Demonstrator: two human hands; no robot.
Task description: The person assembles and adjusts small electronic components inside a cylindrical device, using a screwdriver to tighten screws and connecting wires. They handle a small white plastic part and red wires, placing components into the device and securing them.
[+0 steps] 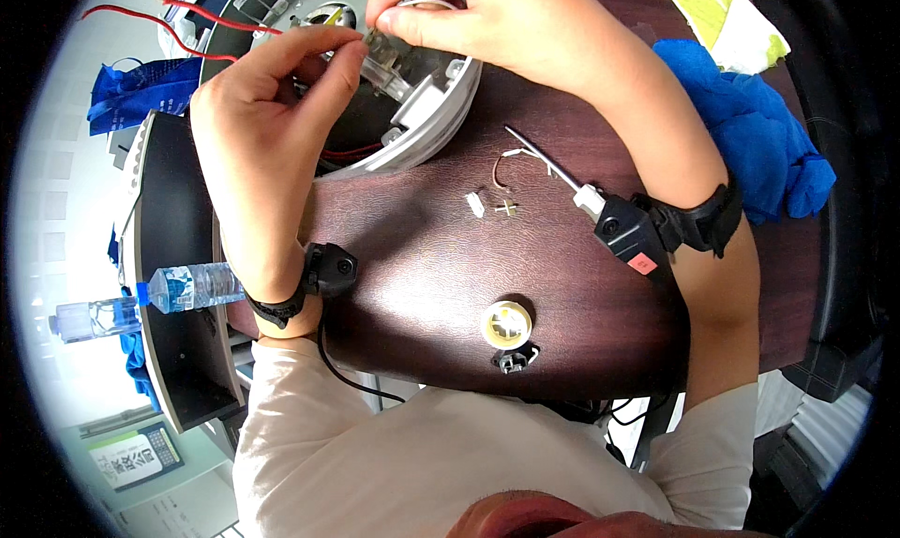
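A round appliance housing (459,116) with a white rim and a dark inside lies open at the far side of the table. Over it, my left hand (272,102) is closed, thumb and forefinger pinched together. Close beside it my right hand (450,18) is also closed, its fingertips curled inward. What the fingertips hold is too small and covered to name. Just below them a clear plastic part (382,77) shows inside the housing. Red wires (220,20) stick out past the housing's left side, near my left hand.
On the dark table (422,257) lie a screwdriver (544,156), a short wire (497,168), small white pieces (475,204), a tape roll (506,324) and a black connector (514,361). A blue cloth (759,130) is at right. Water bottles (192,288) are at left.
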